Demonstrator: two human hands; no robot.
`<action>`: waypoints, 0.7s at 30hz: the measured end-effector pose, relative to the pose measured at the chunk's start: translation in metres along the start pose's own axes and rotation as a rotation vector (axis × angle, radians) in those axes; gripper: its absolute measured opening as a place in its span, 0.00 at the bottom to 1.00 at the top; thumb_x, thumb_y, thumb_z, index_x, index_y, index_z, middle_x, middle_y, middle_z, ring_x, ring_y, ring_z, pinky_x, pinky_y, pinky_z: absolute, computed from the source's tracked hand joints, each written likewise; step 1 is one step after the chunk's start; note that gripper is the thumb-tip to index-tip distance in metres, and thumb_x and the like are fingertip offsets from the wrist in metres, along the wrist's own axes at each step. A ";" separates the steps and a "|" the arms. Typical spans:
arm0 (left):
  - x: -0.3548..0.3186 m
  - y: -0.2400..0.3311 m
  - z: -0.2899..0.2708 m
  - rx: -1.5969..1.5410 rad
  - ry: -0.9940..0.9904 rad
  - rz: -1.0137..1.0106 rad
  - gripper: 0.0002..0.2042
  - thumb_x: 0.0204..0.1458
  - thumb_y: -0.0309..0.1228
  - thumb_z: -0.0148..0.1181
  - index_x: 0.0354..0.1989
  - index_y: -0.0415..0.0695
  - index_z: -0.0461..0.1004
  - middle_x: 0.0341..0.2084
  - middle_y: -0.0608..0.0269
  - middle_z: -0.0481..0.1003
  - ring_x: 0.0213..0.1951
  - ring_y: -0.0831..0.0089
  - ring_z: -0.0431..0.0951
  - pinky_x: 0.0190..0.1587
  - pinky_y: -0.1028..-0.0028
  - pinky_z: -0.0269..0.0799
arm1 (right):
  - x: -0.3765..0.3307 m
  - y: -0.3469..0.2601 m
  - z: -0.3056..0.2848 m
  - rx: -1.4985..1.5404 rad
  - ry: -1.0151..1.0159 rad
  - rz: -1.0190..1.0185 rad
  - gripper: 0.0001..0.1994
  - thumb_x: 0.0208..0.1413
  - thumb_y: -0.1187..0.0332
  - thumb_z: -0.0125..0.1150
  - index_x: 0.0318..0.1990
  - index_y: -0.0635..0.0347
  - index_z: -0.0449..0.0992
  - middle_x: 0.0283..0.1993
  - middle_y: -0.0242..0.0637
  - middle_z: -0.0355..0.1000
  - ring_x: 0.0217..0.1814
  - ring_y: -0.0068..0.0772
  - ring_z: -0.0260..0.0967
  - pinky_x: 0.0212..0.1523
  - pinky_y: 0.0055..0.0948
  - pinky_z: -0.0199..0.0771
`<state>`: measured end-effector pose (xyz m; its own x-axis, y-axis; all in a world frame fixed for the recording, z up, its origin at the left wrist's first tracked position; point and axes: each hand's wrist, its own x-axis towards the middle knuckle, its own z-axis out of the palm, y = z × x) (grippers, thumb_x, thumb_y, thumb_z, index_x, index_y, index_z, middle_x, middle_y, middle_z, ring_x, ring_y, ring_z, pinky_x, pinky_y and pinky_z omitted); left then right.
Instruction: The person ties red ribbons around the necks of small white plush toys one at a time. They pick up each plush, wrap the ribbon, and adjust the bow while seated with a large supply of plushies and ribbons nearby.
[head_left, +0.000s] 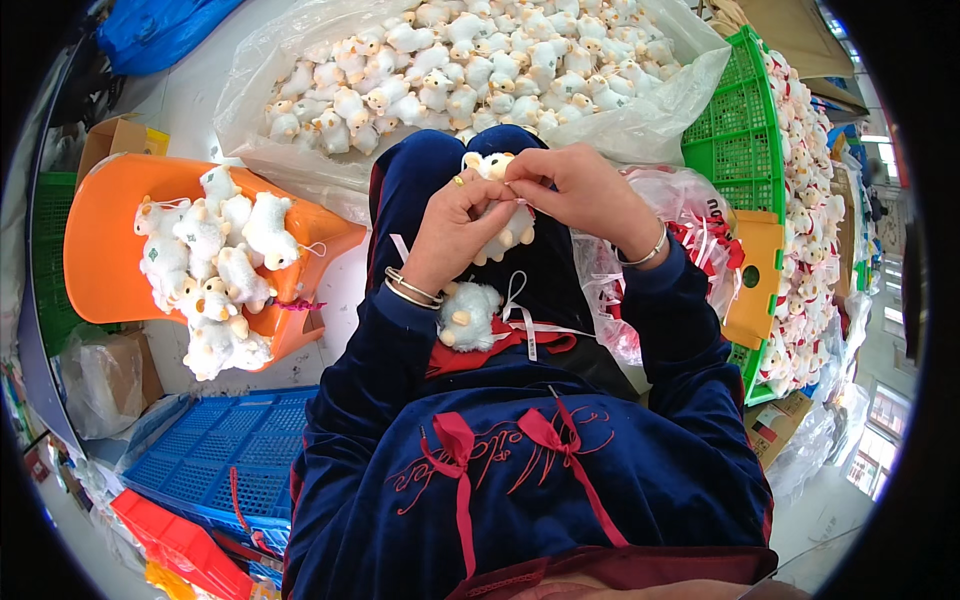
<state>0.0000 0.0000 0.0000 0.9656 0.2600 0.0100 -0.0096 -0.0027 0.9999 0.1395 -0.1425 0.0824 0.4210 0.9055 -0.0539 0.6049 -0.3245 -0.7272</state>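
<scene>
Both hands, left (pixel 455 235) and right (pixel 575 190), pinched one plush lamb (pixel 500 215).
Best held steady over the lap; white ribbon (pixel 520 310) hung below.

A single head-worn fisheye view looks steeply down, close over the person's navy velvet lap (pixel 540 470); beyond the lap lies a clear plastic bag of white plush toys (pixel 470 70).
</scene>
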 end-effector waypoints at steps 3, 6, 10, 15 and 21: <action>0.000 -0.001 0.002 -0.016 0.016 0.008 0.05 0.58 0.29 0.66 0.38 0.41 0.83 0.24 0.74 0.69 0.26 0.85 0.65 0.30 0.80 0.62 | -0.001 -0.001 0.000 -0.034 0.002 0.031 0.06 0.61 0.69 0.63 0.41 0.63 0.80 0.26 0.39 0.77 0.25 0.29 0.73 0.29 0.27 0.72; -0.001 0.001 0.006 0.000 0.045 0.016 0.06 0.56 0.28 0.67 0.38 0.40 0.82 0.24 0.72 0.71 0.27 0.83 0.67 0.31 0.79 0.64 | -0.002 -0.004 0.001 -0.008 0.040 0.102 0.06 0.61 0.69 0.62 0.39 0.63 0.79 0.25 0.40 0.76 0.25 0.31 0.72 0.29 0.29 0.71; -0.001 0.005 0.012 0.141 0.126 0.054 0.06 0.55 0.29 0.67 0.37 0.39 0.82 0.26 0.68 0.75 0.28 0.80 0.70 0.32 0.76 0.67 | 0.001 -0.017 0.014 -0.208 0.083 0.118 0.07 0.62 0.67 0.56 0.37 0.61 0.74 0.28 0.45 0.76 0.32 0.48 0.76 0.32 0.42 0.73; 0.001 0.008 0.009 0.127 0.121 -0.055 0.08 0.56 0.30 0.66 0.38 0.38 0.82 0.25 0.65 0.75 0.28 0.77 0.72 0.33 0.74 0.69 | -0.003 -0.021 0.029 -0.373 0.126 0.092 0.06 0.63 0.68 0.53 0.36 0.60 0.71 0.35 0.46 0.77 0.41 0.55 0.76 0.37 0.48 0.74; 0.011 0.009 -0.012 0.102 -0.058 -0.087 0.09 0.60 0.30 0.64 0.39 0.36 0.80 0.29 0.71 0.76 0.31 0.85 0.70 0.35 0.79 0.67 | -0.011 0.024 0.025 0.275 0.099 -0.018 0.04 0.62 0.72 0.61 0.41 0.62 0.78 0.32 0.39 0.73 0.34 0.35 0.72 0.36 0.32 0.72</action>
<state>0.0072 0.0147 0.0096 0.9750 0.2074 -0.0794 0.0981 -0.0814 0.9918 0.1326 -0.1532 0.0478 0.4837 0.8751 0.0183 0.4132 -0.2098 -0.8862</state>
